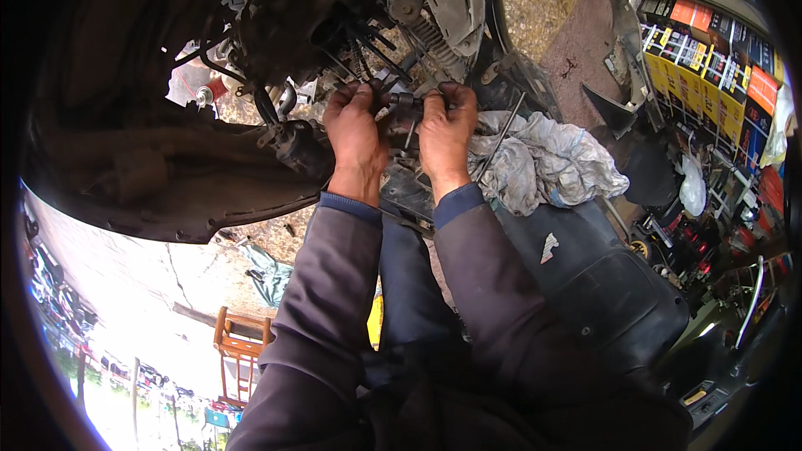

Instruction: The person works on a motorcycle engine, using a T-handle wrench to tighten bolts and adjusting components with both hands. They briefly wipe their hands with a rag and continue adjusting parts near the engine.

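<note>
My left hand [357,134] and my right hand [447,129] are close together at the opened-up body of a vehicle. Both are closed, with thumbs and fingertips pinched and dirty. A short black cylindrical part [404,102] lies between them, its right end in the fingers of my right hand. Whatever sits in my left fingers is hidden behind the thumb. Just beyond the hands are black cables [376,48] and a coil spring [433,40]. A black rounded part [301,149] hangs beside my left wrist.
A crumpled grey-white cloth [560,163] lies right of my hands, above a black seat [593,276]. One thin metal rod [504,135] slants beside the cloth. A large dark panel [159,175] spans the left. Yellow boxes [697,75] stand at far right, a wooden chair [242,349] at lower left.
</note>
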### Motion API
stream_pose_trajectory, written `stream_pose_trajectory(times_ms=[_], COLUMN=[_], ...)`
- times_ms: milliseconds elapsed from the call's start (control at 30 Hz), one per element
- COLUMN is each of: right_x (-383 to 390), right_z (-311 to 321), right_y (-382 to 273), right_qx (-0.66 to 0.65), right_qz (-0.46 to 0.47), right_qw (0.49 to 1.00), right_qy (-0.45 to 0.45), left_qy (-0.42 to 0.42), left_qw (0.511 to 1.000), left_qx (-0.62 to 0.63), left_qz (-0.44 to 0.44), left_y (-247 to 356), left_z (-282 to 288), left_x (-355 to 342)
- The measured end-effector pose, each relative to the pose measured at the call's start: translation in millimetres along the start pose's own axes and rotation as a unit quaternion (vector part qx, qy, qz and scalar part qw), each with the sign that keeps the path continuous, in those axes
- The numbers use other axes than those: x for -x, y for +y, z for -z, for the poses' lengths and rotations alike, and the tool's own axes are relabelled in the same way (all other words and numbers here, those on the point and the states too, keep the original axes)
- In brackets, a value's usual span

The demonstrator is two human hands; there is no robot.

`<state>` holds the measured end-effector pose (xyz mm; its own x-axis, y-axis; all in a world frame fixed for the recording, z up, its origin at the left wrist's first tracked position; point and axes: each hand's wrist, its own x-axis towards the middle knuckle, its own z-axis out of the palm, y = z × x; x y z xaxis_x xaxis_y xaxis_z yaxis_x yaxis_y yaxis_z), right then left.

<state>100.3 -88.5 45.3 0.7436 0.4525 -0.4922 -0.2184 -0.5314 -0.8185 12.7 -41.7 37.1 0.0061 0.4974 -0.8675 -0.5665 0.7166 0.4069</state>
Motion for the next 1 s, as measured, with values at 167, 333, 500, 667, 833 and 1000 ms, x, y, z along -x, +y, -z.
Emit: stream_pose_trajectory(times_ms=[167,333,500,667,833,1000], right_x=[-1.5,-4.6,-23.0,-40.4,-51.6,-52.9], right_z=[25.4,46.5,40.7,17.1,11.8,14.6], right_y=[0.4,0.8,5.6,4.5,-5.4,-2.3], right_qx=[-0.099,-0.084,0.064,0.222,0.284,0.302], right_qz=[-0.112,-0.148,-0.022,0.023,0.107,0.135], right_qw=[0.989,0.982,0.976,0.962,0.949,0.938], right_qy=[-0.007,-0.083,-0.205,-0.157,-0.081,-0.103], left_qy=[0.031,-0.002,-0.043,-0.103,-0.138,-0.189], left_qw=[0.987,0.962,0.992,0.986,0.985,0.976], left_qx=[-0.150,-0.247,-0.121,-0.128,0.008,0.035], left_qz=[-0.057,-0.114,-0.014,0.011,0.104,0.104], left_y=[-12.6,-53.5,-52.9,-42.4,-42.1,-47.9], left_z=[-2.0,-19.0,-14.0,-13.7,-24.8,-20.4], left_x=[-14.2,-4.8,-4.1,-8.6,-9.6,-8.5])
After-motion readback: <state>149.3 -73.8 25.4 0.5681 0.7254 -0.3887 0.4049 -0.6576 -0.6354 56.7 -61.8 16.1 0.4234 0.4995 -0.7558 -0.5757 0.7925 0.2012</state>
